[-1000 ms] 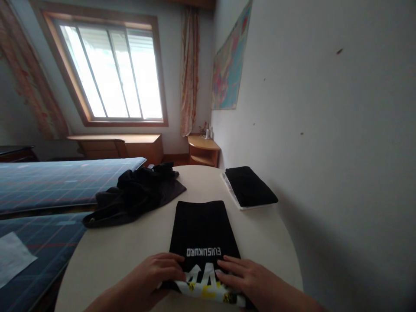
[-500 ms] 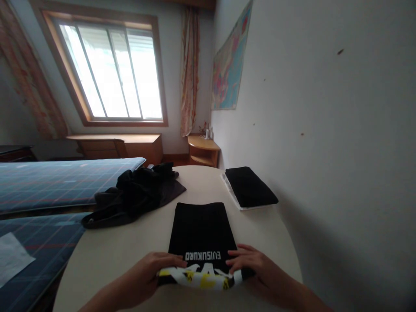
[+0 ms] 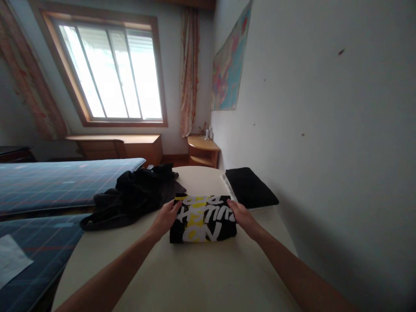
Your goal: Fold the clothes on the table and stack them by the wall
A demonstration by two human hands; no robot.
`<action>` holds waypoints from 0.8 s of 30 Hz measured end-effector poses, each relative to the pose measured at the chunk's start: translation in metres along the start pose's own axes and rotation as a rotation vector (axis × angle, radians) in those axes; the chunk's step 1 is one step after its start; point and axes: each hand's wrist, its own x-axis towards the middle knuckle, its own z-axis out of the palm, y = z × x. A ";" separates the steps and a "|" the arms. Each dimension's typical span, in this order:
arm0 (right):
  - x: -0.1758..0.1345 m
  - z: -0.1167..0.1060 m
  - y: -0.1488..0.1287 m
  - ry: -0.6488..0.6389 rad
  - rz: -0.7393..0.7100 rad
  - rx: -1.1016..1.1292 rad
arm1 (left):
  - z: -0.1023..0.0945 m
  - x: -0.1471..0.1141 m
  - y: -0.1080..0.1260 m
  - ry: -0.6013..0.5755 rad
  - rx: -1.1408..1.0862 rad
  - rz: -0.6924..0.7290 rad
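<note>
A black T-shirt with white lettering and yellow print lies folded into a compact rectangle on the pale round table. My left hand pinches its far left corner, thumb on top of the cloth. At the far right corner my right hand holds the shirt the same way; the fingers beneath are partly hidden. Just beyond my left hand lies a crumpled black garment. Past my right hand, a folded black garment rests on something white and flat.
Blue plaid mattresses stand along the table's left side, with a white sheet of paper on the nearer one. A wall runs close by on the right. Farther back are a wooden desk and a corner shelf.
Both hands have moved away from me, carrying the shirt's near edge over to its far edge. The shirt is now folded shorter, with its large print facing up.
</note>
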 end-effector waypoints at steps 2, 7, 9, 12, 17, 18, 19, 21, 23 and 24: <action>0.010 0.004 0.002 0.008 0.103 0.013 | 0.003 0.009 -0.005 0.042 0.028 -0.009; 0.013 0.011 0.016 -0.011 0.111 0.039 | 0.009 0.009 -0.020 0.075 0.074 -0.019; 0.010 0.011 0.023 -0.037 0.058 0.084 | 0.010 0.005 -0.025 0.079 0.079 -0.016; 0.007 0.010 0.033 -0.043 -0.017 0.110 | 0.011 0.000 -0.034 0.121 0.159 0.005; 0.007 0.010 0.035 -0.043 -0.014 0.040 | 0.009 -0.003 -0.044 0.149 0.410 0.007; 0.007 0.009 0.033 -0.058 0.009 0.036 | 0.008 -0.003 -0.045 0.147 0.452 0.015; 0.005 0.008 0.032 -0.073 0.021 0.025 | 0.008 -0.004 -0.046 0.140 0.493 0.032; 0.000 0.004 0.030 -0.103 -0.019 -0.053 | 0.007 -0.008 -0.047 0.115 0.579 0.087; -0.008 0.001 0.029 -0.113 -0.126 -0.213 | 0.008 -0.013 -0.046 0.087 0.671 0.127; -0.012 0.000 0.028 -0.106 -0.177 -0.305 | 0.009 -0.016 -0.044 0.071 0.718 0.132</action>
